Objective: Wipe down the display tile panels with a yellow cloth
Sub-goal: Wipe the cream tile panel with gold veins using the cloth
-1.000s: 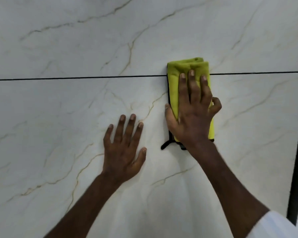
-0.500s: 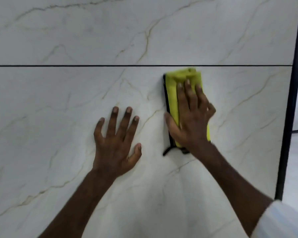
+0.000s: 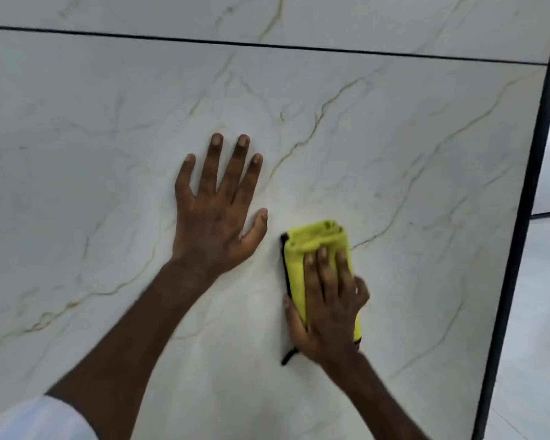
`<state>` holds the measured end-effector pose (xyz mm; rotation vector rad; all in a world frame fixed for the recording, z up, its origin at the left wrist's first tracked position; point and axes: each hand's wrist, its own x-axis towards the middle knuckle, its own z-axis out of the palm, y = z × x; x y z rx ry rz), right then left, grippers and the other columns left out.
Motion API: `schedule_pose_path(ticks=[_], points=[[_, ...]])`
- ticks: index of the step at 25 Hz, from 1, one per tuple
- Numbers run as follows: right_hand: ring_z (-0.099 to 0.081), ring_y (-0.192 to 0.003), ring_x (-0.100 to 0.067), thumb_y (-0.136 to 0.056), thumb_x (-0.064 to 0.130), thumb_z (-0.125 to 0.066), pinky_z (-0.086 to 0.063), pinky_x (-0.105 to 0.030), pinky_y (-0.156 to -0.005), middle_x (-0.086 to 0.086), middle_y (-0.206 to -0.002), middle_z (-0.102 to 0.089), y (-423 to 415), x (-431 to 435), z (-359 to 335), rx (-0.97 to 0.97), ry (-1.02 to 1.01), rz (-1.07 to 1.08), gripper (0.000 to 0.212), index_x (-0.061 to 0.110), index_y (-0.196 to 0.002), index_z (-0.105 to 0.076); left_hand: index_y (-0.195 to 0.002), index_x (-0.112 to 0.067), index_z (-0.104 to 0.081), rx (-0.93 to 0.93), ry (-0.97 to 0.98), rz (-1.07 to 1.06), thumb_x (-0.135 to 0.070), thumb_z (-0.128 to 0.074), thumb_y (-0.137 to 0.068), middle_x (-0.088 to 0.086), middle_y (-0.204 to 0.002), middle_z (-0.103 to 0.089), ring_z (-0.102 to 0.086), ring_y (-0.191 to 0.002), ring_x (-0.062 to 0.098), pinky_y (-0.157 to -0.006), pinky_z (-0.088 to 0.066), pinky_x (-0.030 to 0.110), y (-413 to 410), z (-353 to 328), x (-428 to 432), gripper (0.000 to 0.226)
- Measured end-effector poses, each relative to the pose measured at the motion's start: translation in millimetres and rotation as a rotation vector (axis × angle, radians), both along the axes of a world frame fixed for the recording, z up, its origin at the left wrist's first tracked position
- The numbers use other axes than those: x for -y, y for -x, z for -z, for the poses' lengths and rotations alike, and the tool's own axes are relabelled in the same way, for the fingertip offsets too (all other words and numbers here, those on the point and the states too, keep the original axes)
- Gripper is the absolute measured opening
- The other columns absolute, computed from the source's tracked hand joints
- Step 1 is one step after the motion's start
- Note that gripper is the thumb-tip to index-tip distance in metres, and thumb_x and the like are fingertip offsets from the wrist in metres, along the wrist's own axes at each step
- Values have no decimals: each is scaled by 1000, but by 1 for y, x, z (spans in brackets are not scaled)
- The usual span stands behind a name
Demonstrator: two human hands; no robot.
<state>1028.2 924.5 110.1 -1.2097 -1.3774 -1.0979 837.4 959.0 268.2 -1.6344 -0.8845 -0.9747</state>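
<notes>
Grip: flat right hand (image 3: 327, 300) presses folded yellow cloth (image 3: 318, 239); left hand (image 3: 216, 211) splayed, empty.
Stroke: overlap passes, even pressure.

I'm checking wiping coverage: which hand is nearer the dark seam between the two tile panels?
Left. The left hand lies flat below the seam; the right hand, pressing the yellow cloth, sits farther down.

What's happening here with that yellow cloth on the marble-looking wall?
A person is wiping a display tile panel. The right hand presses a folded cloth flat against the panel, well below the dark seam between panels. The left hand lies flat on the tile beside it, fingers spread, apparently for support. A dark frame runs down the panel's right edge.
</notes>
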Motion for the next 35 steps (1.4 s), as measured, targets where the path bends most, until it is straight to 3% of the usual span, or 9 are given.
schedule_pose_path(ticks=[2, 6, 10, 14, 19, 21, 26, 28, 35], points=[[-26, -155, -34, -94, 49, -55, -39, -61, -100, -2, -172, -19, 5, 3, 9, -9, 6, -24, 84, 21, -166, -21, -166, -12, -21, -2, -8, 3, -50, -38, -104, 14, -173, -12, -8, -160, 40, -125, -8, 62, 0, 0, 0, 75], [-39, -149, -37, -91, 50, -59, -41, -59, -98, -11, -164, -40, 11, -4, -141, -4, -90, -50, 76, 14, -157, -45, -164, -12, -27, -10, 2, 4, -50, -39, -103, 14, -173, -16, -11, -160, 40, -125, -9, 61, 0, -2, 3, 73], [-35, -153, -33, -89, 52, -58, -38, -53, -96, -10, -165, -39, 14, -8, -232, -13, -126, -38, 79, 14, -158, -44, -162, -10, -32, 0, 17, 19, -47, -42, -102, 14, -172, -20, -13, -159, 40, -126, -9, 62, -2, -5, 5, 71], [-33, -154, -35, -92, 48, -60, -39, -56, -99, -11, -166, -37, -1, -6, -127, 13, -106, -17, 77, 13, -159, -42, -158, -9, -41, -15, 34, 171, -42, -52, -97, 17, -171, -22, -17, -159, 40, -122, -17, 67, 15, 37, 25, 70], [-30, -150, -43, -98, 48, -54, -39, -62, -100, -9, -169, -24, -5, 10, 77, -29, 114, -4, 79, 16, -163, -24, -161, -13, -34, -71, 120, 68, -48, -59, -92, 14, -170, -24, -19, -158, 37, -123, -11, 65, 47, 151, 26, 81], [-29, -149, -43, -96, 49, -55, -41, -63, -98, -12, -166, -27, 1, 11, 91, -65, 133, -19, 80, 15, -162, -25, -161, -13, -33, -103, 119, 44, -48, -57, -94, 13, -169, -27, -19, -158, 37, -126, -3, 63, 52, 166, 12, 80], [-34, -150, -43, -94, 49, -63, -36, -57, -103, -20, -162, -39, 15, 3, -11, -145, -11, -93, 79, 10, -158, -38, -161, -13, -34, -59, 70, 58, -49, -52, -97, 11, -168, -26, -25, -156, 38, -126, -3, 61, 48, 170, 8, 76], [-35, -150, -42, -96, 49, -60, -36, -57, -102, -19, -162, -39, 22, -2, -7, -173, -30, -57, 76, 9, -157, -39, -161, -13, -35, -46, 76, 71, -50, -51, -98, 11, -168, -26, -26, -155, 38, -126, -4, 61, 48, 170, 7, 75], [-27, -146, -43, -89, 46, -66, -28, -58, -108, -9, -172, -16, 32, 8, 255, -23, 171, -13, 79, 14, -153, -33, -159, -12, -41, -18, 53, 39, -51, -50, -97, 14, -165, -37, -32, -153, 40, -123, -15, 65, 47, 172, 4, 73]])
